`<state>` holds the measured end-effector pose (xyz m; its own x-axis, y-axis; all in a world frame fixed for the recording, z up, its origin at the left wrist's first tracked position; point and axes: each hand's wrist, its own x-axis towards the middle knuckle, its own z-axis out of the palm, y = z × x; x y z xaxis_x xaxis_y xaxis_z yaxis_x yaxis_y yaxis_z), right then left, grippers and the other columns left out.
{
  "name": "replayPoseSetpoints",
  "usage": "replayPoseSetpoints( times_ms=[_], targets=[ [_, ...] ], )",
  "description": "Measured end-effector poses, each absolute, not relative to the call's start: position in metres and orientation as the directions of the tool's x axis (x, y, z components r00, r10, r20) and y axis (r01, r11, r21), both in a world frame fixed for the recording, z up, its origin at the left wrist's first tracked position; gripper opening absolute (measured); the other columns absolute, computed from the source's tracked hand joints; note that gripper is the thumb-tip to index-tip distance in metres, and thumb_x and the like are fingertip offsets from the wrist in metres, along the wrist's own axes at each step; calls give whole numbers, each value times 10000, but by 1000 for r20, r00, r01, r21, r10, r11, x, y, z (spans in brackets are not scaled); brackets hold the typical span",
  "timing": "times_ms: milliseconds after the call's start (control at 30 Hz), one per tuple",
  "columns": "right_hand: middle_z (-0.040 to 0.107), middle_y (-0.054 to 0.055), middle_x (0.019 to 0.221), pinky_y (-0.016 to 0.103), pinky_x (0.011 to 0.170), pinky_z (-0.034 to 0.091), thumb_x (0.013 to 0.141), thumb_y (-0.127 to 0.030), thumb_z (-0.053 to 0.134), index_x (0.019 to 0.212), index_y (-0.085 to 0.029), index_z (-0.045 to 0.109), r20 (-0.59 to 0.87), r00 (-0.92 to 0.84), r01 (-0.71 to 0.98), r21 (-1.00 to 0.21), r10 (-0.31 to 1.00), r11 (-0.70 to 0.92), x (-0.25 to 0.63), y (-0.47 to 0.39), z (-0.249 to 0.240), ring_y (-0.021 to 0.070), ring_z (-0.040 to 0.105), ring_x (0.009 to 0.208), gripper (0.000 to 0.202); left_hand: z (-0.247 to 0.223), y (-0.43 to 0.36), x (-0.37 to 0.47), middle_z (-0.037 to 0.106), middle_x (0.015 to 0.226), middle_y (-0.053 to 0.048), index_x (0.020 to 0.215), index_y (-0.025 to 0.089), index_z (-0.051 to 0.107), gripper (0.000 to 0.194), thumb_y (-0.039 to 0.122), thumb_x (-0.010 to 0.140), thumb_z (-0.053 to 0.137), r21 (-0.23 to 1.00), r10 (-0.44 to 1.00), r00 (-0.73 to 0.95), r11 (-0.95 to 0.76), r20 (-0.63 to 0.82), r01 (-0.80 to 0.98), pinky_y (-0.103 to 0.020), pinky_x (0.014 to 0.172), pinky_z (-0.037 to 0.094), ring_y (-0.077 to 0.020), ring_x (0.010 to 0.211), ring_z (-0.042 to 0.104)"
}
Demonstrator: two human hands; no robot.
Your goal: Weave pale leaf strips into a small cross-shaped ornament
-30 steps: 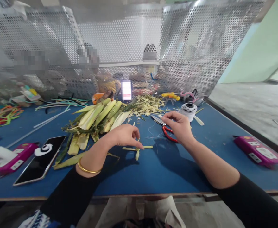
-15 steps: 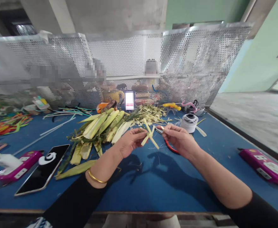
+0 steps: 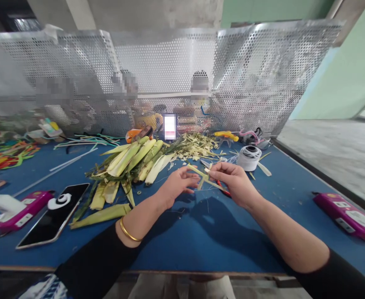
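My right hand [image 3: 235,178] pinches a small piece made of crossed pale husk strips [image 3: 203,177] above the blue table. Just left of it, my left hand [image 3: 179,185] has its fingers apart, with the tips close to the strips; whether they touch is hard to tell. Red-handled scissors [image 3: 223,190] lie partly hidden behind my right hand. A pile of green and pale corn husks [image 3: 132,160] spreads to the left of my hands. Behind them is a heap of thin husk scraps [image 3: 196,145]. A roll of white string [image 3: 249,158] stands to the right.
A dark phone [image 3: 53,216] and a purple power strip [image 3: 20,211] lie at the left; another purple strip [image 3: 346,214] is at the right. A perforated metal screen [image 3: 170,54] stands behind a lit phone [image 3: 170,126] and a yellow tool [image 3: 226,135].
My left hand has opened off the crossed strips, which it held before. The strips have turned and are now at my right fingertips. The view has shifted slightly.
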<state>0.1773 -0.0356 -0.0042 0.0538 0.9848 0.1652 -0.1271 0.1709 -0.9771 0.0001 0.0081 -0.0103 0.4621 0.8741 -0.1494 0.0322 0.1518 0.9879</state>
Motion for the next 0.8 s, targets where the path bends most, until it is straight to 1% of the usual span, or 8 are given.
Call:
replayPoseSetpoints(
  times_ms=[67,100,200,333,467,600,733,800],
  targets=[
    [630,-2,607,265,562,389,622,-363,791,615,-186,650,214,85,-67,-973,973,220,178,-36,-3,117,517,574,227,-8,6,0,672,1102,-93,1280,225,569,633,259,683,778,994,909,415,-3,-43,109,-275,695,509,-161,804,659],
    [632,-1,609,267,565,393,624,-367,786,614,-186,648,228,93,-43,-972,969,232,178,-36,-2,120,519,578,228,-8,5,0,684,1080,-91,1307,223,553,653,256,692,771,989,905,426,-61,-3,137,-296,740,511,-170,824,660],
    [630,-2,611,272,575,397,630,-368,774,608,-187,638,228,77,-2,-973,971,229,178,-36,-2,124,521,583,228,-8,2,1,726,893,-60,1266,189,601,569,295,726,746,984,868,494,-130,52,124,-346,840,498,-191,838,665],
    [618,-6,612,280,620,400,645,-356,760,605,-183,629,200,3,12,-980,980,200,176,-36,-4,129,529,606,220,-11,-2,5,733,797,-54,1014,161,722,387,404,715,753,1000,847,531,-3,3,-1,-345,804,523,-200,781,684],
    [601,-12,620,282,618,392,656,-354,752,613,-189,619,189,-24,38,-981,982,190,176,-35,-7,130,509,610,216,-12,-4,7,733,736,-67,832,148,744,364,469,664,783,984,813,573,167,-104,-57,-325,720,546,-188,668,687],
    [616,13,716,303,661,411,684,-365,731,634,-205,624,276,31,118,-955,961,270,179,-33,-8,162,533,697,198,-12,-4,8,737,726,-67,872,142,739,318,401,693,783,964,833,528,248,-165,-90,-306,726,550,-173,642,692],
    [623,44,840,362,840,416,720,-323,703,645,-220,635,443,37,262,-869,896,419,181,-33,-8,223,567,916,144,-14,-3,10,742,753,-57,971,146,715,292,307,733,762,953,883,429,271,-190,-136,-312,733,562,-166,652,694],
    [617,45,848,380,891,400,743,-317,685,649,-223,637,478,-3,325,-830,878,453,179,-34,-9,229,564,951,141,-15,-4,11,742,767,-55,980,143,710,297,292,729,767,951,891,418,263,-175,-161,-322,736,568,-170,674,697]
  ],
)
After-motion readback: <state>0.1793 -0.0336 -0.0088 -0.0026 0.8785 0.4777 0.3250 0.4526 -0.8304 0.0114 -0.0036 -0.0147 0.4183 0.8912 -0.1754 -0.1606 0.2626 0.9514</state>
